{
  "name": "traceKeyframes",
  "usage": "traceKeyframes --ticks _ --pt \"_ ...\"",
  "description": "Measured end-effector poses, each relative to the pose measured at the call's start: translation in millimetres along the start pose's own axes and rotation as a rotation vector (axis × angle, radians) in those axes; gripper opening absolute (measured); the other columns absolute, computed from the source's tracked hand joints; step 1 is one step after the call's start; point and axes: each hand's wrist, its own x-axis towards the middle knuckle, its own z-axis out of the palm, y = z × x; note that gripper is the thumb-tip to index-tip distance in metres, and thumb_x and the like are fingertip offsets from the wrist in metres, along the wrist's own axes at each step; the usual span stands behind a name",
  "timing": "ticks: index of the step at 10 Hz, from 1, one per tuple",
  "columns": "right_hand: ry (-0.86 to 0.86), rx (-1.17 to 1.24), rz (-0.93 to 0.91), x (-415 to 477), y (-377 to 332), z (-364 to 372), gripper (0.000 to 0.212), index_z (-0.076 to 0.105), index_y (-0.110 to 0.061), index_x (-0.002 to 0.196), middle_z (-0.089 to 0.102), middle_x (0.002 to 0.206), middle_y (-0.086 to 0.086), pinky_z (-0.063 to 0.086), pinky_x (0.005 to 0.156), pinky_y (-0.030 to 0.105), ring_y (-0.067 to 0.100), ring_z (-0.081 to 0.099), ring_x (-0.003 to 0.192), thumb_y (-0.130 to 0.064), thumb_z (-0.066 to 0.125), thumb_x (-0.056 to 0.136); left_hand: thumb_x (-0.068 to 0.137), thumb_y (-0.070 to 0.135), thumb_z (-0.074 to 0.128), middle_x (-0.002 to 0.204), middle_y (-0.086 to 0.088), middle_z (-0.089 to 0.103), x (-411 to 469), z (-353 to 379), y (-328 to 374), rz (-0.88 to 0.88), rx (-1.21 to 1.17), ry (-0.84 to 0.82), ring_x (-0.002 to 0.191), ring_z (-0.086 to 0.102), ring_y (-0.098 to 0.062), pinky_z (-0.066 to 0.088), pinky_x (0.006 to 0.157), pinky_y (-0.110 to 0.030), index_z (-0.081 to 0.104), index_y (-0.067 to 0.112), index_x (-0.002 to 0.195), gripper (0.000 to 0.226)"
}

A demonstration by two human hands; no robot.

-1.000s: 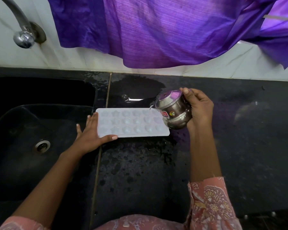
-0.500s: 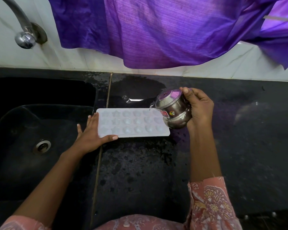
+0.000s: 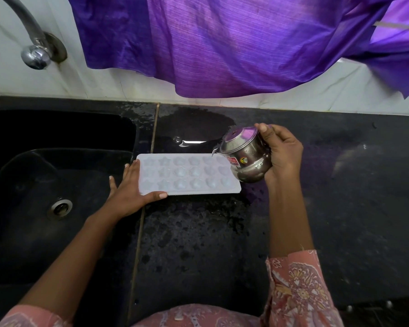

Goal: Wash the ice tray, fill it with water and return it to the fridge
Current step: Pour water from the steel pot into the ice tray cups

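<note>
Two hands are working here; the right hand (image 3: 282,154) is closing its grip round a small steel pot (image 3: 246,159), fingers curling about the belly and thumb pressing at the rim, and is holding it tilted with its mouth toward the far right corner of the ice tray (image 3: 189,175); the left hand (image 3: 128,192) is keeping its grip apart, straight fingers lying against the tray's left end and the thumb lying along its near edge; the white tray is lying flat on the wet black surface (image 3: 198,244), its left end reaching the rim of the black sink (image 3: 33,232); a drain (image 3: 59,207) is showing in the basin; a tap (image 3: 33,43) is jutting from the white wall, and a purple cloth (image 3: 222,43) is hanging above the surface.
</note>
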Motion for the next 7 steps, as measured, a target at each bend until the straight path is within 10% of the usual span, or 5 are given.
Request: traceKeyframes --ticks 7 --pt "-0.044 0.125 0.083 -3.4 11.1 8.3 0.011 0.064 -0.01 0.068 0.067 0.07 0.003 0.056 0.071 0.03 0.015 0.063 0.066 -0.008 0.075 0.067 0.056 0.07 0.054 0.159 0.003 -0.005 0.7 0.8 -1.5 0.01 -0.012 0.013 0.143 -0.013 -0.011 -0.02 0.11 -0.045 -0.008 0.018 0.149 0.123"
